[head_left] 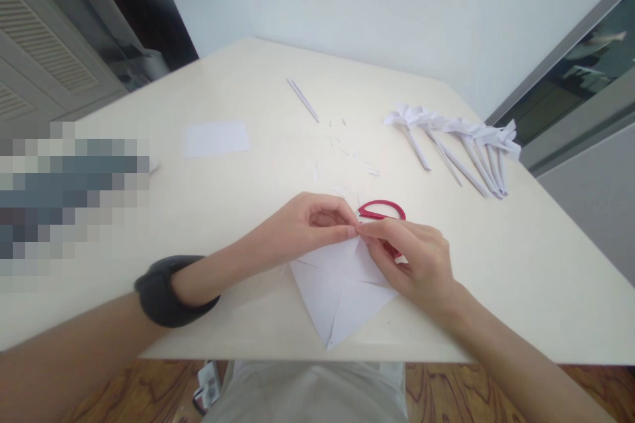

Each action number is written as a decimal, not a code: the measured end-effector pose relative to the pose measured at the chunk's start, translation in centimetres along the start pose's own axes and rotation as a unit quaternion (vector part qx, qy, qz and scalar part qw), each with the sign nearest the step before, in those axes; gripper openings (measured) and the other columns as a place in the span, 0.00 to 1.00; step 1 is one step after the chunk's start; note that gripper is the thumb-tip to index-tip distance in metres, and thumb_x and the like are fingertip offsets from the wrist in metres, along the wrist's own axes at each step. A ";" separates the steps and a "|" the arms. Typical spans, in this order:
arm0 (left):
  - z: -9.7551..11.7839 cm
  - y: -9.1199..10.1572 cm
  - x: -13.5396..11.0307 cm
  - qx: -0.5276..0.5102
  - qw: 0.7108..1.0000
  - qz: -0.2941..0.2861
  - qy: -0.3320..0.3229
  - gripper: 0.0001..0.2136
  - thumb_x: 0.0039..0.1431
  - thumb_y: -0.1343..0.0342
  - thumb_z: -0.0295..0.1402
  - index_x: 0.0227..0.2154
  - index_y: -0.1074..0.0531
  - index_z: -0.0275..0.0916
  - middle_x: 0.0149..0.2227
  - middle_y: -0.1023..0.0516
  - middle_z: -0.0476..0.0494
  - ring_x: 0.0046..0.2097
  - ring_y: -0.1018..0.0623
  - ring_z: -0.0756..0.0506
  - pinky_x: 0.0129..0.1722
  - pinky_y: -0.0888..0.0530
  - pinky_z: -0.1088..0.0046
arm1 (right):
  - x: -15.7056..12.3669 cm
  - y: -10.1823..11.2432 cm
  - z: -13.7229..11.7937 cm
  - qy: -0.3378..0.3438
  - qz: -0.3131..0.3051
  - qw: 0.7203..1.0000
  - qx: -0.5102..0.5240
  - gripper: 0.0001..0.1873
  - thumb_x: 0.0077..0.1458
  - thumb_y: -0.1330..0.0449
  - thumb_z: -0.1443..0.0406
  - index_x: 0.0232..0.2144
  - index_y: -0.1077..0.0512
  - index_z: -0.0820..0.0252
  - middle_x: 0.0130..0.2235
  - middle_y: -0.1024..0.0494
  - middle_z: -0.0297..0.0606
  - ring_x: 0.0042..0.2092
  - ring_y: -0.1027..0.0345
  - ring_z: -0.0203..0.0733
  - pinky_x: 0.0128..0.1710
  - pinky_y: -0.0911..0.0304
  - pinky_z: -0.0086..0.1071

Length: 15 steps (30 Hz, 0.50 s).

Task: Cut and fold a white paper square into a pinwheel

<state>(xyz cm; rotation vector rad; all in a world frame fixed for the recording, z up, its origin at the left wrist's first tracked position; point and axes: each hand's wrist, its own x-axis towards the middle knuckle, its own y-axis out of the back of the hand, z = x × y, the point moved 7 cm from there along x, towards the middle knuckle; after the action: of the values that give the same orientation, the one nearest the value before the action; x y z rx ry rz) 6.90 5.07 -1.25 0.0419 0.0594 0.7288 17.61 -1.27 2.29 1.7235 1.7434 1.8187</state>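
Note:
A folded white paper (342,294) lies on the cream table (238,211) near its front edge, shaped like a pointed kite. My left hand (310,225) and my right hand (414,258) meet at its top corner, and both pinch that corner with thumb and fingertips. A dark band sits on my left wrist. Red-handled scissors (381,209) lie just behind my right hand, partly hidden by it.
Several finished white paper pieces with long rolled stems (459,142) lie in a row at the right back. A small white paper rectangle (217,139) lies to the left, a thin paper strip (302,99) further back, and small scraps in between. A blurred patch covers the far left.

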 end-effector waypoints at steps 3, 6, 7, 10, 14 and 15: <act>-0.1 0.0 0.1 -0.009 1.000 -0.002 0.005 0.04 0.56 0.45 0.29 0.30 0.27 0.36 0.29 0.23 0.49 0.32 0.25 0.52 0.30 0.30 0.80 | -0.1 0.2 -0.1 0.008 0.006 1.000 0.001 0.07 0.52 0.44 0.75 0.33 0.29 0.62 0.23 0.29 0.30 0.22 0.41 0.29 0.22 0.46 0.24; -0.1 0.1 0.1 -0.012 1.000 0.004 0.008 0.04 0.56 0.45 0.30 0.30 0.27 0.37 0.28 0.23 0.50 0.32 0.26 0.53 0.30 0.31 0.81 | -0.1 0.3 -0.2 0.010 0.007 1.000 0.009 0.09 0.52 0.44 0.76 0.35 0.29 0.63 0.24 0.29 0.30 0.22 0.42 0.28 0.22 0.46 0.24; -0.1 0.1 0.0 -0.014 1.000 0.007 0.010 0.04 0.56 0.45 0.31 0.30 0.27 0.37 0.29 0.23 0.50 0.32 0.25 0.52 0.30 0.31 0.81 | -0.1 0.3 -0.3 0.011 0.005 1.000 0.011 0.09 0.53 0.44 0.76 0.36 0.28 0.63 0.24 0.28 0.30 0.22 0.42 0.28 0.22 0.46 0.24; -0.2 0.2 -0.1 -0.018 1.000 0.011 0.017 0.04 0.56 0.44 0.33 0.31 0.27 0.38 0.30 0.23 0.50 0.33 0.25 0.51 0.32 0.30 0.79 | 0.0 0.3 -0.2 0.006 0.000 1.000 0.017 0.10 0.53 0.45 0.75 0.37 0.28 0.64 0.24 0.28 0.30 0.22 0.42 0.28 0.23 0.45 0.24; -0.2 0.4 -0.2 -0.014 0.999 0.022 0.022 0.05 0.56 0.44 0.33 0.30 0.27 0.37 0.30 0.22 0.49 0.33 0.25 0.51 0.32 0.29 0.78 | 0.0 0.3 -0.1 -0.003 -0.003 1.000 0.016 0.11 0.54 0.46 0.75 0.39 0.28 0.64 0.24 0.28 0.30 0.21 0.42 0.28 0.22 0.45 0.24; -0.2 0.4 -0.2 -0.015 0.999 0.023 0.024 0.05 0.56 0.44 0.33 0.30 0.27 0.37 0.30 0.22 0.49 0.33 0.25 0.51 0.32 0.30 0.78 | 0.0 0.3 -0.2 -0.003 -0.003 1.000 0.015 0.11 0.54 0.46 0.75 0.39 0.28 0.63 0.24 0.27 0.30 0.21 0.42 0.28 0.22 0.45 0.24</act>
<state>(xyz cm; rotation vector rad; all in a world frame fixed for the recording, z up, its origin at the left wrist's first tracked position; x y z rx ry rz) 6.46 5.21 -1.44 -0.0027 0.0929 0.7758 17.72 -1.52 2.55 1.7306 1.7798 1.7927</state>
